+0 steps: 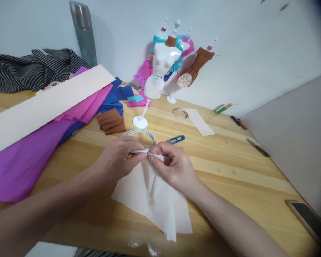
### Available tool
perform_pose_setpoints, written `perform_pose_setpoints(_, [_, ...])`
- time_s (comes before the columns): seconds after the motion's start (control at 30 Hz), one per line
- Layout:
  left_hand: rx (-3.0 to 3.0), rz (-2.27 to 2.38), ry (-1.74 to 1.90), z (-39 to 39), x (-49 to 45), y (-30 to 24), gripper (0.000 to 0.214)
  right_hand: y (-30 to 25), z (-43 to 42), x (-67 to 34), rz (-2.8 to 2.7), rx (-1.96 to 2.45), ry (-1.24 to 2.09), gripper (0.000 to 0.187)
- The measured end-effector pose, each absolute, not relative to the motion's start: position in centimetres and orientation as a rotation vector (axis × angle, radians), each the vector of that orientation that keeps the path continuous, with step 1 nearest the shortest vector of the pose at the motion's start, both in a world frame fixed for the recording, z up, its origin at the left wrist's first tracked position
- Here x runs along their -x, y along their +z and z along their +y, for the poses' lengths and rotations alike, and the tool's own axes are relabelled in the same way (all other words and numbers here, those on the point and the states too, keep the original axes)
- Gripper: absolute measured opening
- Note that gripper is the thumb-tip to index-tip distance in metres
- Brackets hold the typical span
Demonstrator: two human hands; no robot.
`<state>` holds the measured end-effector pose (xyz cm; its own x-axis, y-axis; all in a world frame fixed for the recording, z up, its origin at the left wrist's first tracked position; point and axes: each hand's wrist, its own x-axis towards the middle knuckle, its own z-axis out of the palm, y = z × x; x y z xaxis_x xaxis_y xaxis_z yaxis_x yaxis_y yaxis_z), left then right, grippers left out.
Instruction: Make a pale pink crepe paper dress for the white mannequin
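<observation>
At the lower centre of the frame I see the left hand and right hand pinching the pale sheet along its upper edge, apparently gathering folds, which I judge next needs a firm, even pinch.

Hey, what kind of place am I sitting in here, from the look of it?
Probably a craft workspace, perhaps for miniature fashion: little mannequins, some dressed, stand on the wooden table, with colored sheets piled at the left and blue-handled snips beyond the pale sheet in hand.
</observation>
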<state>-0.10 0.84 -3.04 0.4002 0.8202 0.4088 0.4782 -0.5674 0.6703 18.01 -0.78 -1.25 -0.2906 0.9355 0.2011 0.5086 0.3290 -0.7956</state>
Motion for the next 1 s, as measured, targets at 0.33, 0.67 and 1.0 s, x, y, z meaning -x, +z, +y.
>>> perform_pose_setpoints(0.33, [-2.132, 1.069, 0.940, 0.7, 0.1, -2.1, 0.024, -0.8, -0.7, -18.1, -1.884, 1.310, 0.838, 0.014])
perform_pose_setpoints(0.67, [-2.195, 1.075, 1.026, 0.5, -0.2, -2.5, 0.025, -0.8, -1.2, -17.8, -1.903, 1.296, 0.762, 0.016])
perform_pose_setpoints(1.0, [-2.266, 1.074, 1.071, 0.5, -0.1, -2.8, 0.022, -1.0, -1.2, -17.8, -1.961, 1.260, 0.698, 0.012])
